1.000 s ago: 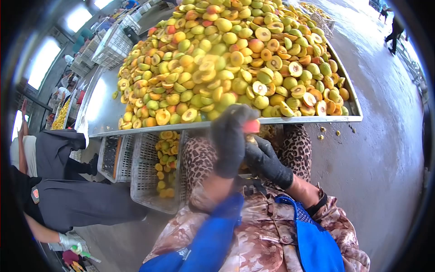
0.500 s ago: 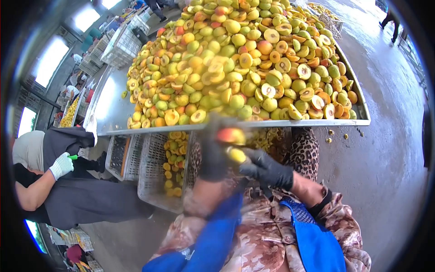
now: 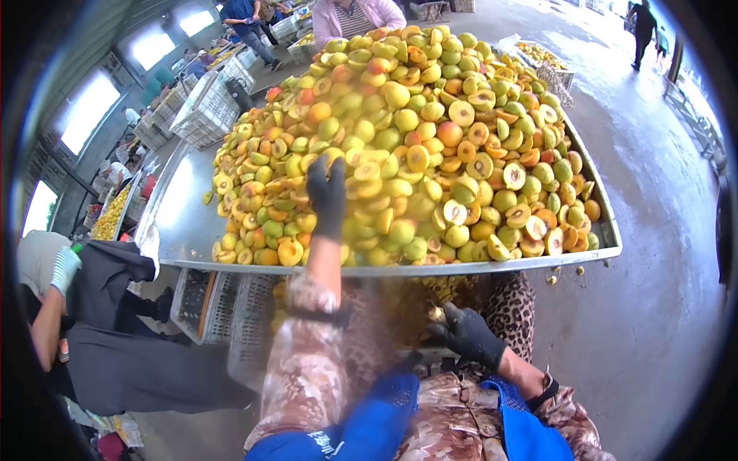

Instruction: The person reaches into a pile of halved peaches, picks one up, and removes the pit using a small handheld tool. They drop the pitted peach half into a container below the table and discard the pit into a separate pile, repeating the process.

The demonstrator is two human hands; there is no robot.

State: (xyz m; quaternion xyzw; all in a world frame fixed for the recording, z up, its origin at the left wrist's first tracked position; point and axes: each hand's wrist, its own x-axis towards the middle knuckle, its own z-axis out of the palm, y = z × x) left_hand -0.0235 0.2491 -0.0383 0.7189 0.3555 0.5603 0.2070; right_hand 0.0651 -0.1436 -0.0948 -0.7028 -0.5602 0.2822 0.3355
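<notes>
On a metal table (image 3: 181, 215), halved fruit (image 3: 407, 146) heaped, left grip (image 3: 328, 196) parted, right grip (image 3: 470, 338) unclear, grey floor (image 3: 646, 200) beside

Single head-worn view, forward and down, close over the hands (image 3: 329, 201) and metal table (image 3: 181, 230)

The fruit heap (image 3: 442, 115) lies on the table (image 3: 178, 223) before the wearer, with the left hand (image 3: 327, 196) at its near left part, the right hand (image 3: 470, 338) below the table's near edge, crates (image 3: 247, 315) lower left, a co-worker (image 3: 154, 373) farther left, and another person (image 3: 357, 21) behind the heap
</notes>
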